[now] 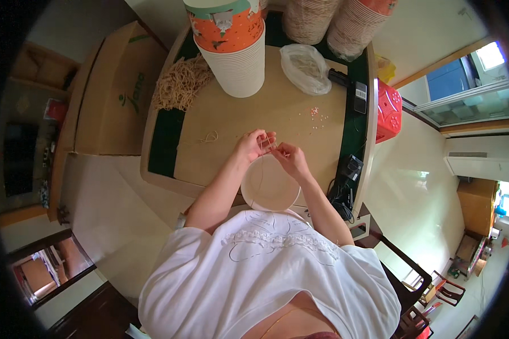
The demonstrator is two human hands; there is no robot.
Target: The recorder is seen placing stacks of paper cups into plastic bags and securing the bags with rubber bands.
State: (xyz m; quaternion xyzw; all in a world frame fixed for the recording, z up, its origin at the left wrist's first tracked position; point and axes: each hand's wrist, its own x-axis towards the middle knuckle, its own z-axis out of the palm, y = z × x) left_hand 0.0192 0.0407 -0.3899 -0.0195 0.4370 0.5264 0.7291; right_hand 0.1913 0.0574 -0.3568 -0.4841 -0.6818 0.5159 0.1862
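Above the far rim of a round white paper bucket (280,189), both hands work on a thin pale string (261,172). My left hand (255,144) has its fingers curled, and the string passes across them. Pinched together, the fingertips of my right hand (292,159) hold the string close to the left fingertips. A length of it hangs down over the bucket's opening. Whether a knot or small bead sits between the fingertips is too small to tell. The bucket rests against the table's near edge, close to my white shirt.
Tall stacked paper buckets (232,65) stand at the back. Left of them lies a heap of beige strings (182,83). A clear plastic bag (305,69), scattered pink beads (315,113) and a loose string (209,137) lie on the cardboard (226,116). Black devices and cables (345,181) line the right edge.
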